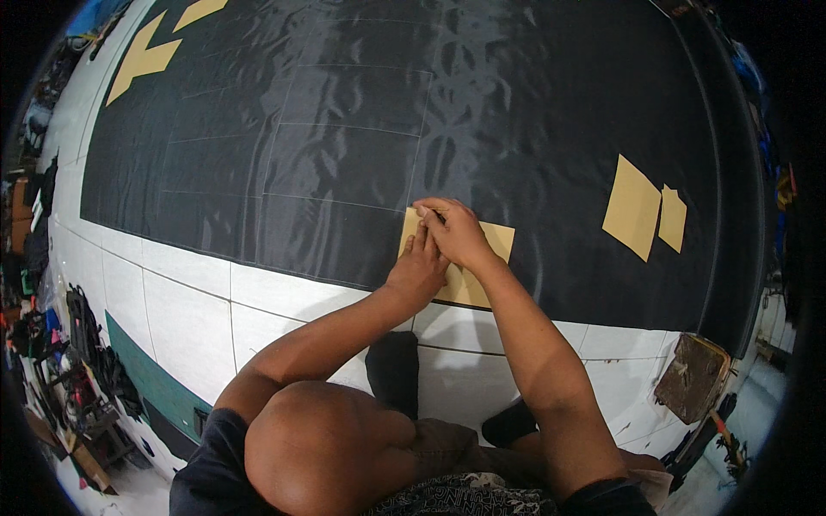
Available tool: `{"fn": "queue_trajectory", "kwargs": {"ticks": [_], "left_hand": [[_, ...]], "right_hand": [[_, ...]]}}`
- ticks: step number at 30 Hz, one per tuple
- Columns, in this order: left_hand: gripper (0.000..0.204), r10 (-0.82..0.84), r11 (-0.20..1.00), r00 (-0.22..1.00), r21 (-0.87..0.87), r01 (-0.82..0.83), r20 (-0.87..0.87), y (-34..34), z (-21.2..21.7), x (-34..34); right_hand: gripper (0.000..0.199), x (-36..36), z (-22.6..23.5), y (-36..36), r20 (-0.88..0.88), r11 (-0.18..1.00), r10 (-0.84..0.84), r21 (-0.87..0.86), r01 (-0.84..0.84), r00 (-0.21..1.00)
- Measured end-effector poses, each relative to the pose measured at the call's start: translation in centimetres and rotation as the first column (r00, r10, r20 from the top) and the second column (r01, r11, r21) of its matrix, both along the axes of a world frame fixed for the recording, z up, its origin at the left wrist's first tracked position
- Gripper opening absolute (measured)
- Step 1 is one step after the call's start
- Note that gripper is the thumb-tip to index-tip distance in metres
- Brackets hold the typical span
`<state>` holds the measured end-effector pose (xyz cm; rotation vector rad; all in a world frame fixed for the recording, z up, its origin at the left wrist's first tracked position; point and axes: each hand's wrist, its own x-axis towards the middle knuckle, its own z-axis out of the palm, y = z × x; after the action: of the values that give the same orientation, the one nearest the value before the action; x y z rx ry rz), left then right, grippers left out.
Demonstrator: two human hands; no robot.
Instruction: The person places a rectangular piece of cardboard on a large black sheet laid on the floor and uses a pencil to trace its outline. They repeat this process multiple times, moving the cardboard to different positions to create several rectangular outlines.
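Note:
A tan card template (pixel 494 249) lies on the black fabric (pixel 361 163) close to its near edge. My left hand (pixel 418 268) presses down on the card with its fingers stretched toward the far left corner. Bent over at that same corner, my right hand (pixel 458 232) has its fingers closed in a pinch. Whatever sits in the pinch is too small and too covered to make out. Thin pale lines mark rectangles on the fabric, up to the card's far left corner.
Two more tan card pieces, a large one (pixel 632 206) and a small one (pixel 673 219), lie to the right. At the far left is an angled tan piece (pixel 142 60). White floor tiles (pixel 185 279) border the fabric. A worn brown box-like object (pixel 691 378) sits at the lower right.

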<state>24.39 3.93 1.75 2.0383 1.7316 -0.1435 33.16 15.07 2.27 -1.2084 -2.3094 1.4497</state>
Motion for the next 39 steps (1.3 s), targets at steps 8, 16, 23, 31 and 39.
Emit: {"fn": "queue_trajectory", "kwargs": {"ticks": [8, 16, 23, 31, 39], "left_hand": [[0.076, -0.011, 1.0, 1.0, -0.03, 0.01, -0.026, 0.3, -0.3, 0.1], [0.09, -0.066, 0.993, 0.989, -0.101, 0.052, -0.132, 2.0, 2.0, 0.8], [0.096, -0.114, 0.985, 0.977, -0.149, 0.087, -0.182, 3.3, 2.4, 1.5], [0.098, -0.127, 0.988, 0.98, -0.103, 0.112, -0.153, 3.1, 1.9, 0.9], [0.1, -0.148, 0.983, 0.978, -0.13, 0.129, -0.148, 4.2, 3.1, 0.8]], "right_hand": [[0.03, 3.5, 1.0, 0.9, 0.112, 0.991, 0.006, 0.131, -0.021, 0.994], [0.033, 13.7, 0.9, 1.3, 0.12, 0.947, -0.295, 0.17, 0.273, 0.948], [0.032, 15.0, -0.9, 1.0, 0.091, 0.917, -0.386, 0.152, 0.37, 0.918], [0.026, 14.1, -0.4, -0.5, 0.121, 0.875, -0.257, 0.45, 0.178, 0.959], [0.025, 17.9, 1.8, -8.0, 0.422, 0.898, 0.087, 0.359, -0.254, 0.902]]}}
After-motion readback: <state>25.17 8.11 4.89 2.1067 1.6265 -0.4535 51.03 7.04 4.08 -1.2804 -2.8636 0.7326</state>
